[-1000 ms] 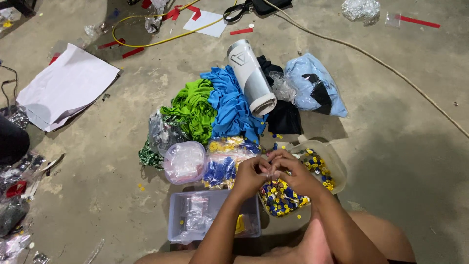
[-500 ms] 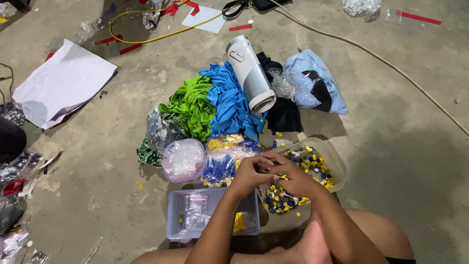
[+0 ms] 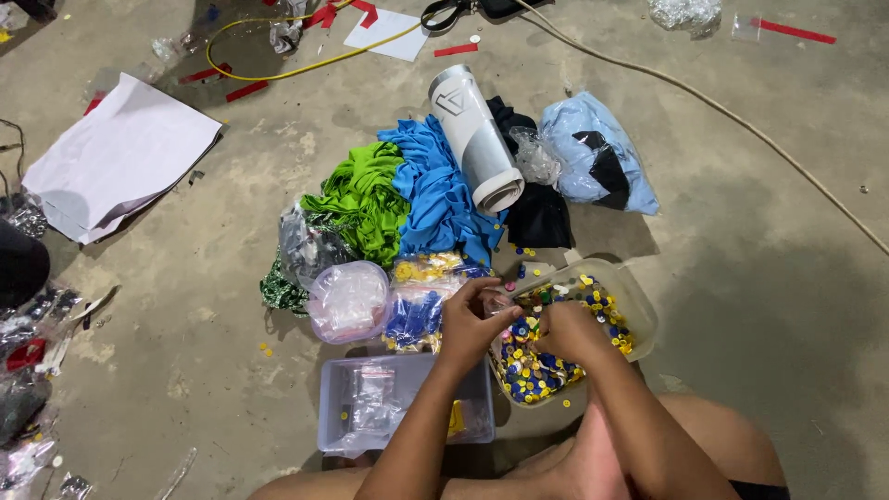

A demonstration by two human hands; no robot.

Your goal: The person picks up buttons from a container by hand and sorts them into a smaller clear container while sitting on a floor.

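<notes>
I see a clear tub (image 3: 639, 319) on the floor (image 3: 759, 241), near me and a bit to the right. It is full of small round buttons (image 3: 532, 366) in yellow, blue, green and white. A few buttons lie loose on the floor just past the tub's far edge.

Left of it, and nearer to me, sits a clear box (image 3: 333, 421). Small see-through bags lie in it, and something yellow pokes out at its right side, partly hidden by my arm.

Farther left is a round, puffy clear bag (image 3: 347, 301) with pale stuff inside. Next to it lie two little bags, one with yellow bits (image 3: 421, 268) and one with blue bits (image 3: 415, 319).

My left hand (image 3: 468, 324) is curled over the left rim of the tub. Its fingers are bent in tight, and the tips pinch something tiny that I cannot make out. My right hand (image 3: 565, 329) is right beside it, over the buttons, with fingers curled down too. I cannot tell if it holds a button or only touches them. The two hands are almost touching.

Farther away lie a green cloth (image 3: 366, 199), a blue cloth (image 3: 435, 190) and a white roll (image 3: 477, 139). A white sheet of paper (image 3: 116, 157) lies far to the left.
</notes>
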